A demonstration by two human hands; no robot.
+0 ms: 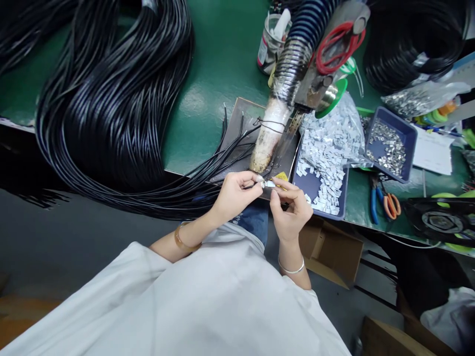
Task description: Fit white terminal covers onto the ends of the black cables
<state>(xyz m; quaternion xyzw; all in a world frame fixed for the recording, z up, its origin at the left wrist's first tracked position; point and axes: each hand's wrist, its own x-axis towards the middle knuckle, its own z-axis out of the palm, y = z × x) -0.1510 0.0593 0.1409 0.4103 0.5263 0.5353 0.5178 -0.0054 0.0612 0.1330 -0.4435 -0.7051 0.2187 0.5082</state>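
Note:
My left hand (239, 193) is closed in a pinch on a small shiny metal piece (263, 183); whether a wire runs into it is hidden by the fingers. Facing it, my right hand (291, 207) pinches a small white rectangular piece (270, 184), whose end meets or nearly meets the metal one. Both hands are at the table's front edge, just below the tip of a wrapped hose (264, 143). Black cables (185, 190) run from the left to beside my left hand. A yellow piece (282, 176) lies behind my right fingers.
A blue tray (343, 198) of white pieces (328, 178) is on the right, beside another tray (410, 148) with metal parts. Farther right are pliers (374, 198) and a black fan (443, 221). A jar (269, 47) stands behind the hose. A large cable bundle (115, 94) covers the left.

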